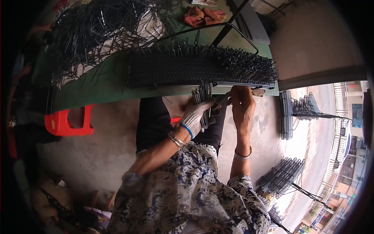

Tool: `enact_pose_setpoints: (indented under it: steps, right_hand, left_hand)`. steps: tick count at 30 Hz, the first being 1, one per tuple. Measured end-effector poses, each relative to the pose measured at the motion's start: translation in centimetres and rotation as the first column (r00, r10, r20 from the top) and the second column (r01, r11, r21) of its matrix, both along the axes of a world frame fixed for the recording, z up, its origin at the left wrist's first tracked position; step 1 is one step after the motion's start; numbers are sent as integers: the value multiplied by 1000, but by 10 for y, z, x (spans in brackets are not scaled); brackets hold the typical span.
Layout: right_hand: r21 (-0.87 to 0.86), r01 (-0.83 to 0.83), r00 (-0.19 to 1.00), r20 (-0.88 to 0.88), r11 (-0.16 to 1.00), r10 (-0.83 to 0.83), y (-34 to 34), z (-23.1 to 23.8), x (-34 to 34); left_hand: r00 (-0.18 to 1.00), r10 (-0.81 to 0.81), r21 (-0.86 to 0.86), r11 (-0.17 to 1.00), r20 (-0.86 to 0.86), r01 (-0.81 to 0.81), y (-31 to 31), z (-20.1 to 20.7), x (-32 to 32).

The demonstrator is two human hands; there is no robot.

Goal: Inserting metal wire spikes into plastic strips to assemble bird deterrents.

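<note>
My left hand (193, 117), in a pale knitted glove with a blue cuff, is closed around a bundle of thin grey metal rods (201, 93). The bundle stands nearly upright, just in front of the green table's near edge. My bare right hand (244, 106) is at that edge, to the right of the bundle, with its fingers bent together. What they pinch is too small and dark to make out. Behind both hands lies a long black rack (171, 69), densely set with short dark metal pins, thickest toward its right end.
A large heap of thin black rods (97, 33) lies on pale sacking at the table's (113, 91) far left. Red-stained gloves (204, 16) rest farther back. A red plastic stool (70, 121) stands at left; grey wire racks (286, 115) hang at right.
</note>
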State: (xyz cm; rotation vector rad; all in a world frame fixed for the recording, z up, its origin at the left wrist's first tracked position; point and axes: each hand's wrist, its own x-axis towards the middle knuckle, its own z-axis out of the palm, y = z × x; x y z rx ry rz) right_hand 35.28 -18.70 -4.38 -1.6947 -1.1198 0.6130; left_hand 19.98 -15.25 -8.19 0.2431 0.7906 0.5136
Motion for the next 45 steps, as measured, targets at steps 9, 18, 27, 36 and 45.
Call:
enact_pose_setpoints:
  steps: [9,18,27,36,45]
  right_hand:
    - [354,231,872,338,906,-354,30,3,19]
    - [265,135,906,357,955,-228,44,2,33]
    - [199,-3,966,255,980,-48,47,14,39]
    - [194,-15,587,796,981,-149,52,-17,42]
    - [-93,-210,978,2,973,211,8,-9,13]
  left_hand:
    - [987,143,-61,988,71,-138,16,-8,3]
    - [978,163,-82,985,132,-153,16,-26,1]
    - [986,121,-42,992,112,-117,13,-19,-3]
    - [993,78,-52,996,89,-74,8,-12,-2]
    - [997,-81,49,996,7,81,-7,-1,4]
